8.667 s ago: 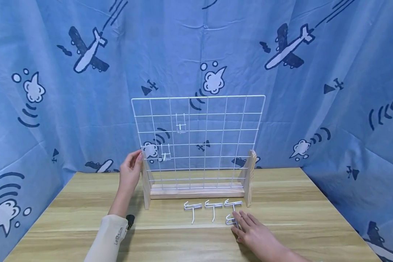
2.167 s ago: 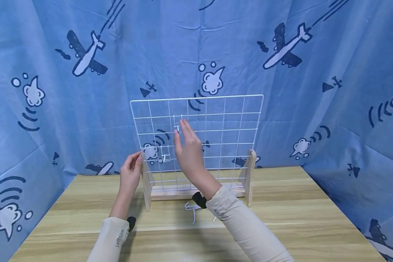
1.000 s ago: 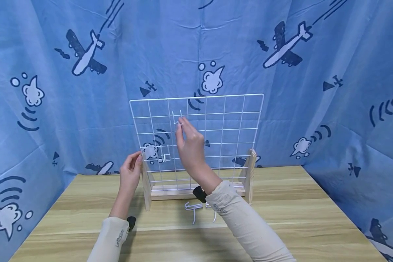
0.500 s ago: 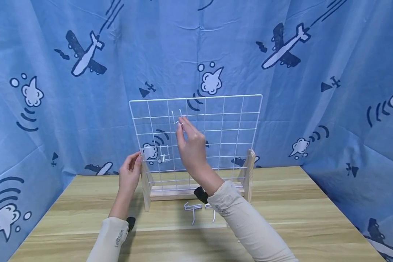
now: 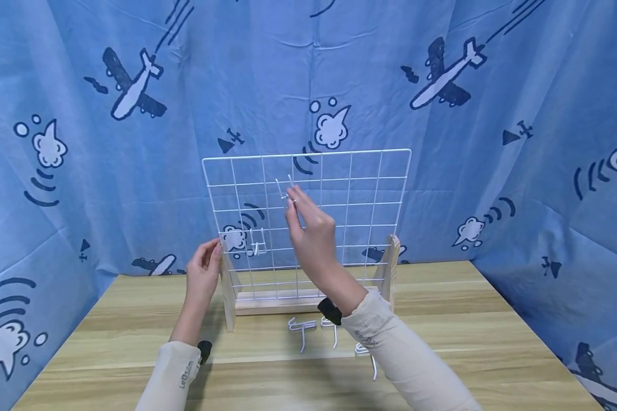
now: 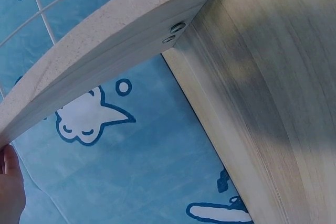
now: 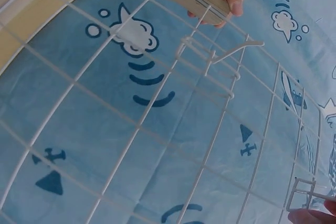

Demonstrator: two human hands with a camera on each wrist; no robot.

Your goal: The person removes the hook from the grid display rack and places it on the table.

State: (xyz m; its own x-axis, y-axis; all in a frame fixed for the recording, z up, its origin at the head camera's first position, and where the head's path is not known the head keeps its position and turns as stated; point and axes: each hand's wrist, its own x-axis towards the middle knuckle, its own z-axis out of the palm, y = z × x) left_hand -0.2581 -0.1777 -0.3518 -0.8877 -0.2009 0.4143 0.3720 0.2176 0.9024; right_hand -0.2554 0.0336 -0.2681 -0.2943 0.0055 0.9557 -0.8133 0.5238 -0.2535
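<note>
A white wire grid panel (image 5: 336, 203) stands in a wooden stand (image 5: 283, 309). My left hand (image 5: 201, 274) grips the rounded top of the left wooden post (image 6: 113, 32) with fingers and thumb. The thumb and fingers of my right hand (image 5: 315, 237) pinch a white wire hook (image 5: 284, 197) in front of the upper grid, its two prongs tilted upward. Whether those prongs touch the grid I cannot tell. A second wire hook (image 7: 231, 53) hangs on the lower left of the grid, seen from close by in the right wrist view.
On the wooden table (image 5: 452, 331) before the stand lie a loose hook (image 5: 302, 325), another loose hook (image 5: 334, 337) and one partly under the right sleeve (image 5: 374, 368). The right forearm covers part of the tabletop. A blue printed curtain (image 5: 267, 68) hangs behind.
My right hand came from the loose hooks up to the grid and pinched the upper hook, which hung there earlier. Hand and hook have just shifted slightly right. The left hand keeps its hold.
</note>
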